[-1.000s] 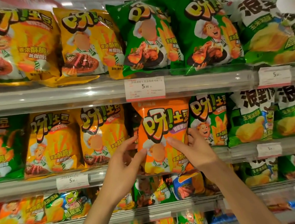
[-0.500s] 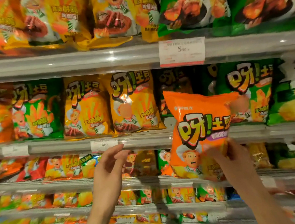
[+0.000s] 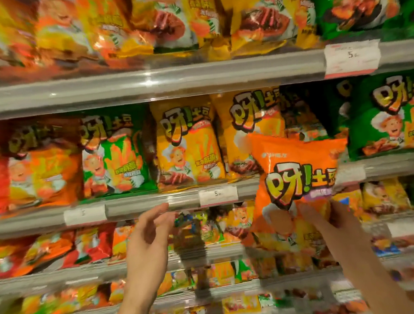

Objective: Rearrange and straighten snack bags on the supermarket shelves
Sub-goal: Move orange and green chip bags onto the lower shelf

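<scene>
- We see a dark gap between the yellow bag and green bag.
- Our held orange bag partly blocks it.

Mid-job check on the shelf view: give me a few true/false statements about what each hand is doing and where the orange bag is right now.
1. The right hand holds the orange snack bag by its lower part. True.
2. The left hand grips a green bag. False: it is open and holds nothing, in front of the shelf rail.
3. The orange bag sits seated in its row on the shelf. False: it is held out in front of the shelves, tilted.
4. A white price tag sits on the rail between the two hands. True.
5. The bags directly behind the orange bag's top are yellow. True.
</scene>
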`<state>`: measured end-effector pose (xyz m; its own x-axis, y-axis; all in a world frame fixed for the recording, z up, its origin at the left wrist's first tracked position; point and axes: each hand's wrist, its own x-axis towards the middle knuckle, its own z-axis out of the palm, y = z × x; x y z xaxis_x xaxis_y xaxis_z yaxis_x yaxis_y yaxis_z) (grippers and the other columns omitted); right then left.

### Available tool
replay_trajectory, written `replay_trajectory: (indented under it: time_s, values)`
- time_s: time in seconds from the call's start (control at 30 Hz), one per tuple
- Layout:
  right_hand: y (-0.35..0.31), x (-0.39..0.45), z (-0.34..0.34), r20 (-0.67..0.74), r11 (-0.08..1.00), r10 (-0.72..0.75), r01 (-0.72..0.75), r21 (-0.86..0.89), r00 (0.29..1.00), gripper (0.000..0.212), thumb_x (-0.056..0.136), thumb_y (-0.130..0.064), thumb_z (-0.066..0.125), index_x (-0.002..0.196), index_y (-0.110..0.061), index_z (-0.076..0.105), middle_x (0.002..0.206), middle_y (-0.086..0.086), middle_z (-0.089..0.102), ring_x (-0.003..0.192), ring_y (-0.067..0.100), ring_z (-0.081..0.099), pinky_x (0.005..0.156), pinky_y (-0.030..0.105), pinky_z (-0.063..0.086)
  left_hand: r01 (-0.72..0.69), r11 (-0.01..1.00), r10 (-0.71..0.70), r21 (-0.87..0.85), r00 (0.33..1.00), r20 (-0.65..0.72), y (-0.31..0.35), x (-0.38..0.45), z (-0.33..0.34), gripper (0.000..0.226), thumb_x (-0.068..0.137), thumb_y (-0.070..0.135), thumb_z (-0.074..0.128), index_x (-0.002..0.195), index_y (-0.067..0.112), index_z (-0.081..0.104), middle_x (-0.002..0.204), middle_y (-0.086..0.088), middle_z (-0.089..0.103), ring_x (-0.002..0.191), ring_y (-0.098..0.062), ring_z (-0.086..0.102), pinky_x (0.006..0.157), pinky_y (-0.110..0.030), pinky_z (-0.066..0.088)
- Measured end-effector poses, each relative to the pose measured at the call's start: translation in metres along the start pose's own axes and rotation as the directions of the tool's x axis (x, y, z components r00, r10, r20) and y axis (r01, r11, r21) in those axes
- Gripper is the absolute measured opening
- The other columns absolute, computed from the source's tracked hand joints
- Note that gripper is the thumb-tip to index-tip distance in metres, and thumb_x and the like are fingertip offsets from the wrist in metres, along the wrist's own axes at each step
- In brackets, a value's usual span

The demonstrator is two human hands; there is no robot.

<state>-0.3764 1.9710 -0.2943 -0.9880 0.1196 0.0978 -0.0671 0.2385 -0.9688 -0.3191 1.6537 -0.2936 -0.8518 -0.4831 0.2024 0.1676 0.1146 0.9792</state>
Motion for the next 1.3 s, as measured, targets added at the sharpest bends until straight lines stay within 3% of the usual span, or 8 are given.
replay_trajectory:
  time_s: [0.07,0.17,0.3,0.47,0.63,0.8,1.03,1.3]
  values:
    - [-0.008,-0.016,0.027,-0.029,1.0,0.009,-0.009,0.006,1.0,0.076,0.072,-0.074,0.068,0.095,-0.002,0.062,0.091,0.028,0.06,0.082,0.042,0.057,0.065,0.042,0.037,-0.008,1.0,0.008,0.004,1.0,0.002,-0.001,0.011,-0.032,0.015,0.096,0.025,0.067,0.111,0.028,0.072,0.092,0.009,0.077,0.081,-0.01,0.072,0.066,-0.013,0.052]
    - [-0.026,-0.037,0.065,-0.034,1.0,0.022,-0.023,-0.008,0.999,0.042,0.07,-0.071,0.066,0.067,-0.029,0.067,0.062,0.003,0.063,0.056,0.016,0.057,0.058,0.037,0.037,-0.026,0.999,0.024,0.041,0.999,0.033,-0.001,0.02,-0.072,0.014,0.098,0.023,0.066,0.11,0.027,0.071,0.095,0.01,0.077,0.085,-0.006,0.071,0.072,-0.012,0.051]
    - [-0.036,-0.051,0.1,-0.017,0.999,-0.018,0.018,-0.032,1.0,0.066,0.068,-0.068,0.067,0.087,-0.005,0.067,0.081,0.014,0.068,0.07,0.022,0.063,0.06,0.028,0.048,-0.027,0.999,0.026,0.036,0.999,0.032,-0.003,0.027,-0.11,0.013,0.097,0.021,0.066,0.108,0.026,0.072,0.097,0.011,0.078,0.085,-0.002,0.071,0.071,-0.007,0.049]
    - [-0.052,-0.05,0.131,0.026,0.999,-0.049,0.05,-0.011,0.998,0.035,0.072,-0.065,0.071,0.084,-0.032,0.07,0.078,0.0,0.07,0.085,0.033,0.068,0.082,0.058,0.057,-0.008,0.999,0.007,0.049,1.0,0.016,-0.004,0.035,-0.138,0.016,0.097,0.026,0.067,0.112,0.027,0.07,0.099,0.009,0.077,0.091,-0.003,0.071,0.075,-0.014,0.051]
    - [-0.064,-0.042,0.154,0.042,0.996,-0.088,0.088,-0.005,0.995,0.077,0.065,-0.08,0.069,0.083,-0.006,0.059,0.076,0.022,0.056,0.072,0.039,0.059,0.065,0.05,0.052,-0.112,0.95,0.103,0.29,0.994,0.049,0.011,0.049,-0.153,0.016,0.098,0.03,0.065,0.113,0.036,0.065,0.098,0.027,0.071,0.093,0.004,0.066,0.073,-0.014,0.047]
    - [-0.069,-0.036,0.174,0.053,0.999,-0.053,0.053,0.009,0.997,0.077,0.068,-0.079,0.07,0.072,-0.008,0.043,0.051,-0.009,0.036,0.047,0.008,0.039,0.057,0.035,0.034,-0.187,0.864,0.17,0.467,0.982,0.078,0.027,0.069,-0.167,0.021,0.099,0.035,0.063,0.12,0.033,0.062,0.094,0.027,0.071,0.089,0.007,0.065,0.067,-0.006,0.046]
    - [-0.08,-0.04,0.19,0.14,0.995,-0.084,0.075,0.069,0.987,0.061,0.067,-0.074,0.076,0.094,-0.02,0.068,0.08,0.011,0.067,0.07,0.014,0.061,0.067,0.036,0.045,-0.456,0.51,0.356,0.729,0.884,0.304,0.04,0.117,-0.174,0.044,0.1,0.04,0.059,0.14,0.022,0.054,0.122,0.004,0.06,0.103,-0.016,0.063,0.082,-0.041,0.055]
    - [-0.104,-0.054,0.219,0.042,0.976,-0.113,0.103,0.191,0.993,0.053,0.069,-0.056,0.081,0.111,-0.026,0.07,0.099,-0.011,0.078,0.088,0.002,0.072,0.073,0.025,0.053,-0.54,0.133,0.397,0.831,0.797,0.454,0.052,0.171,-0.159,0.078,0.1,0.065,0.036,0.159,0.016,0.023,0.122,-0.006,0.065,0.093,-0.026,0.069,0.049,-0.031,0.041]
